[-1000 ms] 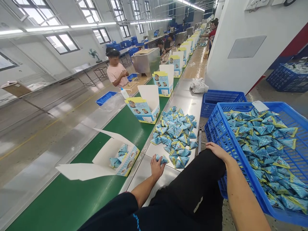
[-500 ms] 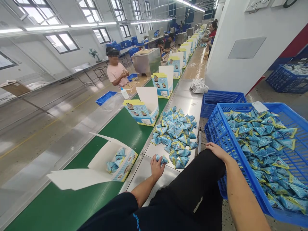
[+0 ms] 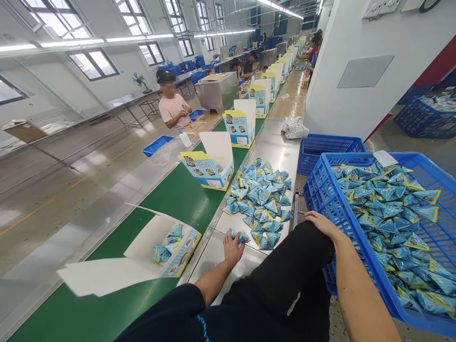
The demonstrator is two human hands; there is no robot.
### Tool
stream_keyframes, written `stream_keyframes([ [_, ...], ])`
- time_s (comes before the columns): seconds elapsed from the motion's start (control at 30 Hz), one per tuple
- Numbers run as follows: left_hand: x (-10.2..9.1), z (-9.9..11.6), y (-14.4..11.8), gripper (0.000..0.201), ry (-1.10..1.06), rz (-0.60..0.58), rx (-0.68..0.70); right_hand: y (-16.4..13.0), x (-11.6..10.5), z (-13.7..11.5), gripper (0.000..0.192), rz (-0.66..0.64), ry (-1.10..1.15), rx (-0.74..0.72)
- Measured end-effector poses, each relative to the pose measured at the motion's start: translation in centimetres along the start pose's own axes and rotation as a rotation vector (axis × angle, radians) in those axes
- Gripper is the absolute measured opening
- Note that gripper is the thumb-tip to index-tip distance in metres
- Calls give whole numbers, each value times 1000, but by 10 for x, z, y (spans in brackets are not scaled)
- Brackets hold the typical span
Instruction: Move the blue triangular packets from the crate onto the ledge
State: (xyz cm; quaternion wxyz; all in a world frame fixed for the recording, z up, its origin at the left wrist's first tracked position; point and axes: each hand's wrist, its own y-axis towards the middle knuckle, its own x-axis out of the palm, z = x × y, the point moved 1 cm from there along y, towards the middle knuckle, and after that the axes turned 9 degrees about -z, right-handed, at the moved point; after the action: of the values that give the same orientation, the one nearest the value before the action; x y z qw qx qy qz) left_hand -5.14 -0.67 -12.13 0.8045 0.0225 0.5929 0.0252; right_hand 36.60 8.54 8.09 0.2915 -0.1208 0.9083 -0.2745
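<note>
My left hand [image 3: 233,248] is closed around a small blue-and-yellow pyramid-shaped packet [image 3: 241,235] on the steel table [image 3: 213,256]. Just beyond it lies a loose pile of the same packets [image 3: 261,190]. My right hand [image 3: 318,222] rests flat on my raised knee, with nothing in it. To my left, an open carton [image 3: 185,256] with white flaps spread stands on the green conveyor belt [image 3: 142,294] and has a few packets inside. Another carton [image 3: 208,168] with its lid up is farther along the belt.
A blue crate [image 3: 356,228] heaped with packets stands at my right, and a second blue crate [image 3: 327,142] sits behind it. A striped cloth [image 3: 295,127] lies on the table. Across the belt, a person in a pink shirt [image 3: 174,109] sits near a white bottle [image 3: 185,138].
The cartons have shifted slightly toward me and left along the belt. My left hand stays on the packet, and my right hand has not moved from my knee.
</note>
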Motion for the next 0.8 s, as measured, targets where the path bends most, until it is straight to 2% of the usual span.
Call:
stream_keyframes([
  [0.4,-5,-2,-6,44,-36,-32,-9,-6,6,-2,23,-2,17,-10],
  [0.8,-6,-5,-15,45,-22,-1,-4,-12,14,-1,23,4,14,3],
])
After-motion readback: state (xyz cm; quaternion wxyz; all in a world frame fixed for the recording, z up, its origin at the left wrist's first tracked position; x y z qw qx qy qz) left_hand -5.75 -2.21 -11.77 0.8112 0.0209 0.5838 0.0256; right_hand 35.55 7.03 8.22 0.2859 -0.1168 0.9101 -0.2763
